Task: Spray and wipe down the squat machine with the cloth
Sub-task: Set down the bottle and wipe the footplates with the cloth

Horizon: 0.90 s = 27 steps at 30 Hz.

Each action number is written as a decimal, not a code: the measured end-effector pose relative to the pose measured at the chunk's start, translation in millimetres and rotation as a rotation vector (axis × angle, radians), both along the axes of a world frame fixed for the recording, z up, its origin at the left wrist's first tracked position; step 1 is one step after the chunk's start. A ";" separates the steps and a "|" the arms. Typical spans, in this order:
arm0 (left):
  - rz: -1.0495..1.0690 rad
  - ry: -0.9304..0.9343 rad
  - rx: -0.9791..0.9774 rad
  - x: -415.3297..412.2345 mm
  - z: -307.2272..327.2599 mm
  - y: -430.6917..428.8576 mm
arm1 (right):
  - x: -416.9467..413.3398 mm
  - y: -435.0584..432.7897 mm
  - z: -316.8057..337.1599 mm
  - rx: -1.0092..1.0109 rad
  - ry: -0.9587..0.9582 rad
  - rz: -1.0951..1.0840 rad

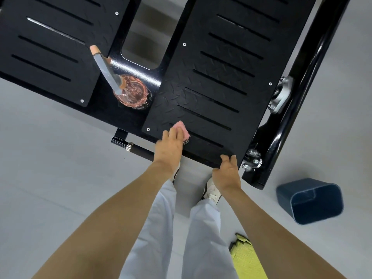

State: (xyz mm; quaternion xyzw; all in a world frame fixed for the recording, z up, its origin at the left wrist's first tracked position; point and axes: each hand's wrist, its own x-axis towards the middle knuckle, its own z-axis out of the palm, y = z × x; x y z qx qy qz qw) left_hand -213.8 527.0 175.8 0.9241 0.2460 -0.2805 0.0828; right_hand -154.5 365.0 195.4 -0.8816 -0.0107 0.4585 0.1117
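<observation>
On the squat machine footplate (211, 77), left hand (171, 147) grip round pink cloth (182, 128), right hand (227, 173) grip round near edge.

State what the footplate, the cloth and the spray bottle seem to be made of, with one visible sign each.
The footplate looks like steel with a matte black coat: raised diamond tread, punched slots, screw heads. The cloth is soft pink fabric, perhaps microfibre: fuzzy nap. The spray bottle seems clear plastic: pinkish liquid shows through.
</observation>
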 end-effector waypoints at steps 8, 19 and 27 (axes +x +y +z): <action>-0.011 0.094 0.131 -2.5 4.9 42.8 | 14.6 -8.3 -1.3 -0.012 0.007 0.024; -0.170 0.041 -0.097 39.1 -1.5 -91.1 | 19.4 -21.6 0.4 0.049 0.078 0.065; -0.256 -0.080 -0.252 38.8 13.2 -86.5 | 26.2 -33.0 5.7 0.122 0.059 0.070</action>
